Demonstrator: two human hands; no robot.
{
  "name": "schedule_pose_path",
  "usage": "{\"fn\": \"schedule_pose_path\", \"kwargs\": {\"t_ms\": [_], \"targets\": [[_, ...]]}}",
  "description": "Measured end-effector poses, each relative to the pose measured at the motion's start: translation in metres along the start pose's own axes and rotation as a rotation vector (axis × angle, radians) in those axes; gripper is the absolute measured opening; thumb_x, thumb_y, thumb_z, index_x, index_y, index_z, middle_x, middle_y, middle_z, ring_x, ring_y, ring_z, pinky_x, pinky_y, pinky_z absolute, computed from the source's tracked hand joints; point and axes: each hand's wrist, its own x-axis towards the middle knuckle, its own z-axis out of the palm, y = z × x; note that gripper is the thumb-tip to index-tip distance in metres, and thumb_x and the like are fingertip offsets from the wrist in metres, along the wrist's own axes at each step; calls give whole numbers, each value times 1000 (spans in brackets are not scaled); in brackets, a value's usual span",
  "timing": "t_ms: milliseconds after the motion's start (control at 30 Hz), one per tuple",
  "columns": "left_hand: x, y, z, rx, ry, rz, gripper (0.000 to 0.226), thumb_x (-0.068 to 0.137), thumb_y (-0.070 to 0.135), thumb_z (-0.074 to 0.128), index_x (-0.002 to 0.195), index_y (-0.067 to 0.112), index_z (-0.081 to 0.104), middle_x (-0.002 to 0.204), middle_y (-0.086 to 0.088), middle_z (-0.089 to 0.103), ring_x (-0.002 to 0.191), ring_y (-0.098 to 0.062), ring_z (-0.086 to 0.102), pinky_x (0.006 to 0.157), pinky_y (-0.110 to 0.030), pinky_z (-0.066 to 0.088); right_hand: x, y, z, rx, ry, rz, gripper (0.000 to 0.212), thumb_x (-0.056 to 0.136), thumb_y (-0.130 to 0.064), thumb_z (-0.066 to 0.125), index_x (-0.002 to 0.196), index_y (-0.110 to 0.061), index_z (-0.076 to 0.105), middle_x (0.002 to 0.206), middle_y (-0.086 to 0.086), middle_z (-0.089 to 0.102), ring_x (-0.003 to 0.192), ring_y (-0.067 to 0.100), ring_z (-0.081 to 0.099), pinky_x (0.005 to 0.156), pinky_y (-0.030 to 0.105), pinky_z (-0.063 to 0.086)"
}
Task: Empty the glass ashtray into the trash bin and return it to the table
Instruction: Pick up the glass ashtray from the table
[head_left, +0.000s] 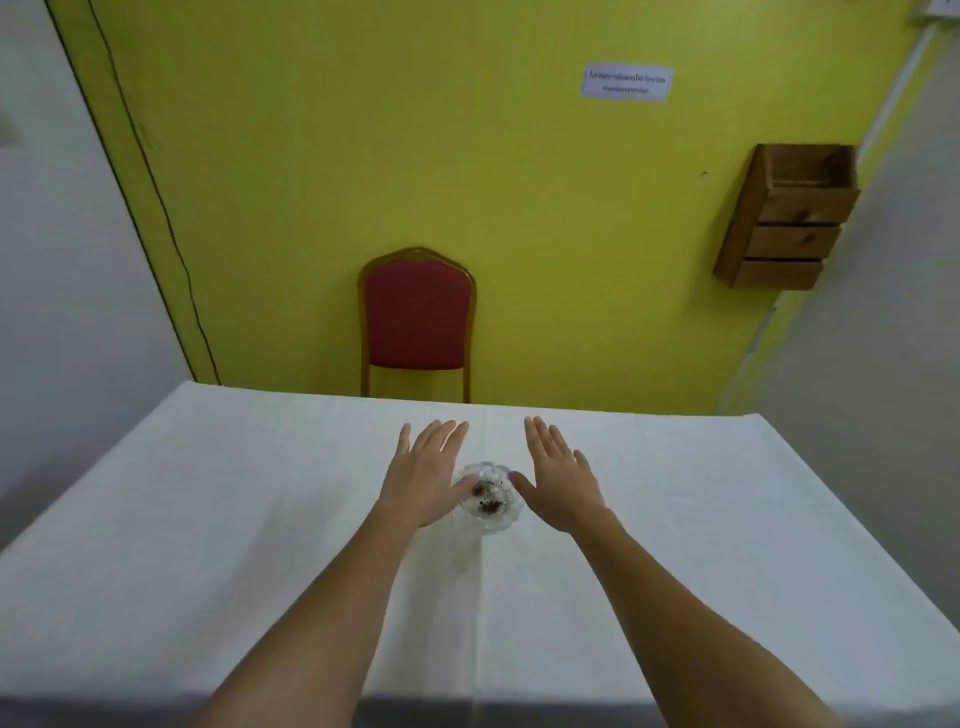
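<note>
A clear glass ashtray (491, 503) with dark ash and butts in it sits on the white-clothed table (208, 545), near the middle. My left hand (423, 470) is flat and open just left of it, the thumb overlapping its left rim. My right hand (558, 475) is open on its right side, thumb close to the rim. Neither hand holds the ashtray. No trash bin is in view.
A red padded chair (417, 317) stands against the yellow wall behind the table's far edge. A small wooden drawer unit (787, 218) hangs on the wall at the upper right. A paper notice (627, 82) is stuck higher up.
</note>
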Motion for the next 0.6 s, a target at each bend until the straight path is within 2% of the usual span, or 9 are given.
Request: {"fn": "schedule_pose_path", "kwargs": {"t_ms": [233, 367, 433, 533, 600], "targets": [[16, -23, 61, -18, -241, 57, 104, 76, 82, 31, 154, 21, -1, 163, 0, 9, 150, -18, 2, 119, -49, -6, 7, 22, 53, -34, -236, 47, 88, 93, -58, 43, 154, -18, -7, 164, -2, -7, 151, 19, -6, 122, 46, 8], [27, -33, 82, -1, -293, 122, 105, 77, 82, 35, 154, 23, -6, 163, 1, 3, 150, -18, -3, 119, -50, -7, 12, 29, 72, -12, -286, 72, 99, 86, -66, 48, 154, -19, -7, 164, -3, -4, 151, 18, -4, 122, 45, 7], [32, -36, 89, 33, -297, 161, 107, 73, 87, 24, 153, 23, -6, 163, 0, 2, 150, -19, -3, 118, -51, -8, 13, 31, 77, -9, -292, 66, 102, 84, -68, 49, 154, -19, -6, 164, -3, -1, 151, 18, -2, 123, 45, 6], [39, -44, 102, 50, -272, 212, 124, 53, 94, -5, 154, 23, -2, 163, -2, 7, 150, -21, 0, 118, -51, -8, 15, 31, 81, -12, -278, 51, 102, 83, -68, 51, 155, -19, -3, 164, -3, 5, 151, 17, 1, 123, 44, 5], [44, -48, 108, 22, -249, 238, 124, 52, 94, -7, 154, 24, 0, 163, -4, 11, 150, -22, 3, 118, -51, -7, 18, 29, 83, -15, -261, 47, 101, 84, -68, 51, 155, -19, -2, 164, -2, 7, 151, 17, 2, 123, 43, 5]]}}
